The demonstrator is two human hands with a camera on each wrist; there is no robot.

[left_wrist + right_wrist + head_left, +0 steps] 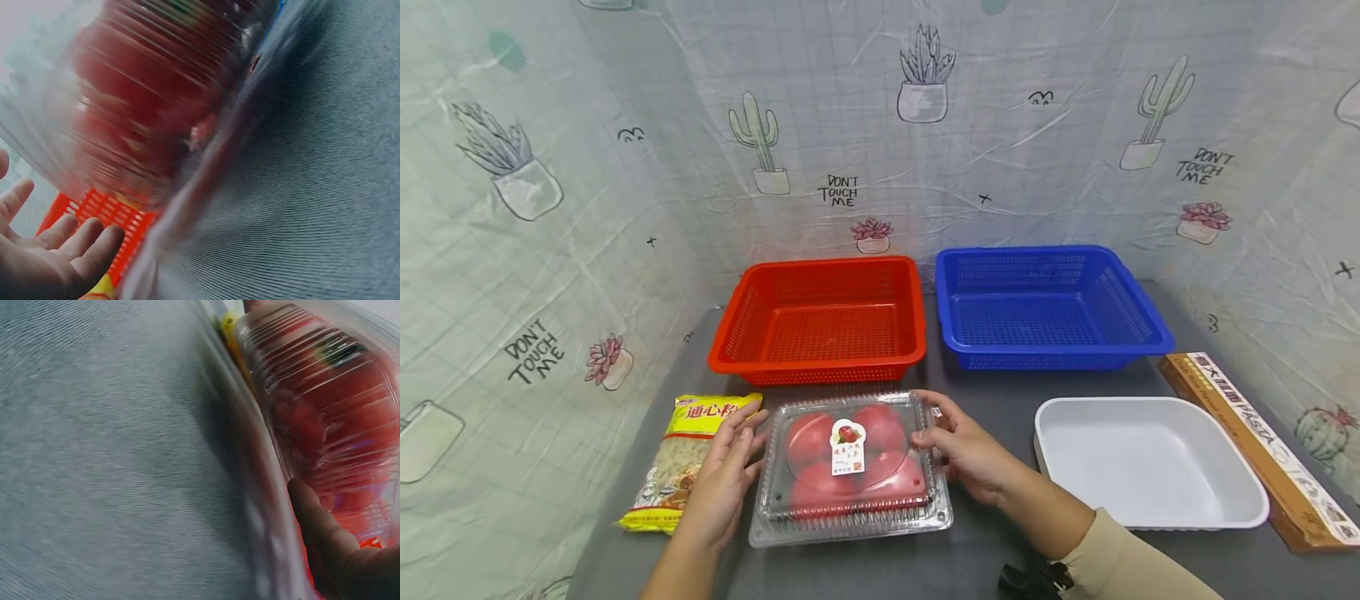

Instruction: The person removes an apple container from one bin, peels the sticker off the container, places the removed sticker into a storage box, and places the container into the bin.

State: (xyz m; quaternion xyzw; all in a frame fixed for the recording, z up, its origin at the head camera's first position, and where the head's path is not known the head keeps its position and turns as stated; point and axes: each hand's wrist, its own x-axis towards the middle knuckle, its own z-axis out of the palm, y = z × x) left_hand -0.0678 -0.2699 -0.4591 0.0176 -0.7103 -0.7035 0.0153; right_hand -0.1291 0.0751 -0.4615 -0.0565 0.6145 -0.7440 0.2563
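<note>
A clear plastic clamshell box (850,533) holds several red, round fruits that look like tomatoes (880,429), with a white label on its lid. My right hand (973,454) grips the box's right side, its thumb (312,512) against the ribbed wall near the rim. On the other side, my left hand (722,487) has its fingers spread, and in the left wrist view they stand apart from the box (144,100). Partly behind that hand lies a yellow-and-clear bag of pasta (677,454).
Behind the box stand a red basket (820,367) and, to its right, a blue basket (1060,350). A white tray (1150,467) lies right of my right hand, with a long brown-and-white pasta box (1255,450) beside it. Patterned cloth walls (820,108) enclose the grey table.
</note>
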